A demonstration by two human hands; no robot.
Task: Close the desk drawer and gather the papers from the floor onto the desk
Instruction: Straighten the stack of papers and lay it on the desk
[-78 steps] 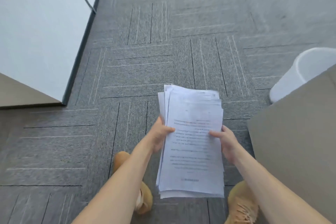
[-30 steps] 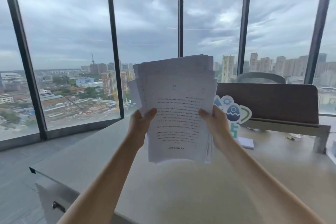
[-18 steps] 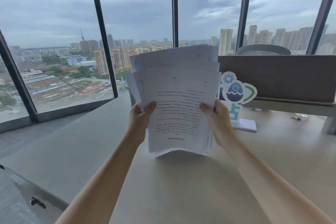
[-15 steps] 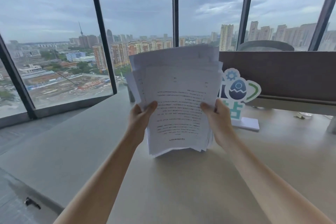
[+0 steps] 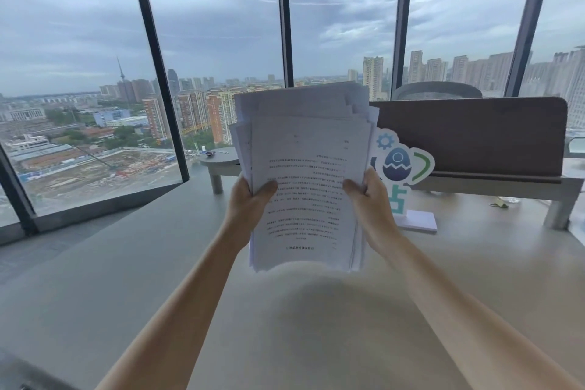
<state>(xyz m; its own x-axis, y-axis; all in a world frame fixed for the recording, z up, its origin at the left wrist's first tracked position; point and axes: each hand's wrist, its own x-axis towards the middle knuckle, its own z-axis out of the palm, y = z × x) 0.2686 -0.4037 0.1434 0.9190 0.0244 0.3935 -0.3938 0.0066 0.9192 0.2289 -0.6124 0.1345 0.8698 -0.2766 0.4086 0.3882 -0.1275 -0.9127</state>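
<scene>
I hold a thick stack of printed white papers (image 5: 308, 180) upright in front of me, its lower edge just above or on the pale desk top (image 5: 158, 269); contact cannot be told. My left hand (image 5: 248, 204) grips the stack's left edge, thumb over the front sheet. My right hand (image 5: 372, 199) grips the right edge the same way. The sheets are unevenly aligned at the top. The desk drawer is out of view.
A standing cut-out sign with an egg and gear (image 5: 400, 168) on a white base stands right behind the papers. A brown divider panel (image 5: 468, 136) on a shelf crosses the desk's back right. A small round stand (image 5: 218, 165) sits by the windows.
Since the floor view, I have raised the stack from over the carpet up to the desk. Over the last half second the stack stays upright and shifts only slightly.
</scene>
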